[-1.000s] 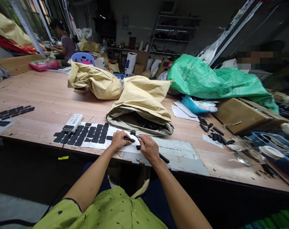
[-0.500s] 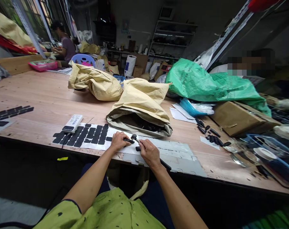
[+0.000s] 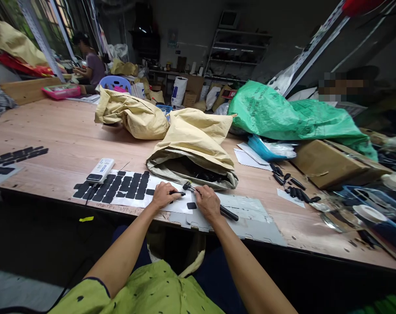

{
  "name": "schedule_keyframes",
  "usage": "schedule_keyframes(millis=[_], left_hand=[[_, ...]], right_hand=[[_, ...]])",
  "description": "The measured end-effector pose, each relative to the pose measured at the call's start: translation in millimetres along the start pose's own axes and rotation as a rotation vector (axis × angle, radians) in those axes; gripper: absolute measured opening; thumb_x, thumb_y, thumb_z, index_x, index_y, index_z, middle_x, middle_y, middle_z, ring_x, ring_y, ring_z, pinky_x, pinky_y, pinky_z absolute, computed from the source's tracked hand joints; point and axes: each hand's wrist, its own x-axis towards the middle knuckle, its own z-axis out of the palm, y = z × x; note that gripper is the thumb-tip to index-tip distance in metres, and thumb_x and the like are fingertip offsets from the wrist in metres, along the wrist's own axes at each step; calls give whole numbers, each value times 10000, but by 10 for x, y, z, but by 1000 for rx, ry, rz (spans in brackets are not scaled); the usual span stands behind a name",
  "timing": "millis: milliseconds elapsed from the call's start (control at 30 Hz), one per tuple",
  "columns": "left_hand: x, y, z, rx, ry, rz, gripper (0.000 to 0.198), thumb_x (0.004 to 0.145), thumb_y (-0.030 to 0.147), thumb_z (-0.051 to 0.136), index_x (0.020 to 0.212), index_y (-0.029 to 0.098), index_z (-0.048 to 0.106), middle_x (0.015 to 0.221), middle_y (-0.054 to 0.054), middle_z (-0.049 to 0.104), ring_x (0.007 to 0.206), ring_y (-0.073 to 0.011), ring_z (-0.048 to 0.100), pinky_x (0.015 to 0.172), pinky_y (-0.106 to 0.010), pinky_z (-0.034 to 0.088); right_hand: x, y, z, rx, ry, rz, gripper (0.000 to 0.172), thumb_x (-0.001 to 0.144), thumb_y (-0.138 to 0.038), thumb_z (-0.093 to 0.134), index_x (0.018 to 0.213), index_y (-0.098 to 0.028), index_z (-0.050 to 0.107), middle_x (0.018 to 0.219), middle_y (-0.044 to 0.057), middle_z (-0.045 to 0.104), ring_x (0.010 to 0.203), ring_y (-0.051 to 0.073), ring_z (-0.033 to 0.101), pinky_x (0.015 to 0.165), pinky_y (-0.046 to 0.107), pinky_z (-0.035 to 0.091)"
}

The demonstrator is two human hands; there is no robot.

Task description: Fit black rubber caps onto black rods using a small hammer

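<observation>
My left hand (image 3: 164, 194) is closed on a slim black piece (image 3: 178, 193) over the white sheet. In my right hand (image 3: 207, 200) is a small hammer (image 3: 189, 186), its metal head pointing left and its black handle (image 3: 229, 213) coming out behind the palm. One black rectangular pad (image 3: 192, 206) lies on the sheet between my hands. Rows of similar black pads (image 3: 129, 185) cover the sheet to the left, beside a white device (image 3: 100, 170) with a dark screen. Behind my hands an open tan sack (image 3: 194, 135) shows dark pieces inside.
A second tan sack (image 3: 135, 115) lies behind left. At the right are a green sack (image 3: 266, 109), a cardboard box (image 3: 332, 161), loose black pieces (image 3: 296, 194) and a tape roll (image 3: 366, 212). A person (image 3: 93, 65) sits far left; another is partly visible at right.
My right hand and the hammer have turned and shifted slightly, with the handle now swung up and right. The black pad between my hands shows more fully.
</observation>
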Motion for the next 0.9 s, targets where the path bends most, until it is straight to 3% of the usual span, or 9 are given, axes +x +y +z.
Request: schedule_keyframes(millis=[300, 667, 767, 900], left_hand=[[-15, 2, -36, -5, -51, -15, 477, 1000, 399, 340, 753, 232, 712, 881, -13, 665, 942, -212, 511, 855, -349, 354], [-48, 57, -73, 62, -31, 60, 417, 982, 358, 398, 715, 223, 689, 850, -22, 671, 912, -209, 512, 857, -369, 339], [-223, 183, -102, 30, -31, 134, 304, 908, 414, 542, 732, 220, 696, 840, -31, 667, 922, -218, 519, 865, -375, 350], [-749, 398, -26, -64, -119, 328, 240, 839, 463, 632, 800, 236, 699, 885, -52, 661, 914, -222, 542, 862, -373, 385]], right_hand=[[-46, -18, 84, -83, 41, -28, 183, 914, -254, 523, 1008, -208, 674, 918, 46, 611, 847, 183, 471, 757, 296, 329], [-18, -61, 53, -98, 10, 3, 146, 905, -248, 528, 970, -210, 653, 928, 45, 594, 865, 189, 459, 750, 303, 305], [-11, -64, 50, -98, 4, 8, 141, 902, -244, 532, 968, -213, 652, 929, 46, 594, 870, 191, 462, 749, 306, 307], [-7, -61, 55, -105, 12, -5, 136, 898, -244, 536, 967, -212, 647, 925, 49, 587, 868, 192, 458, 754, 310, 311]])
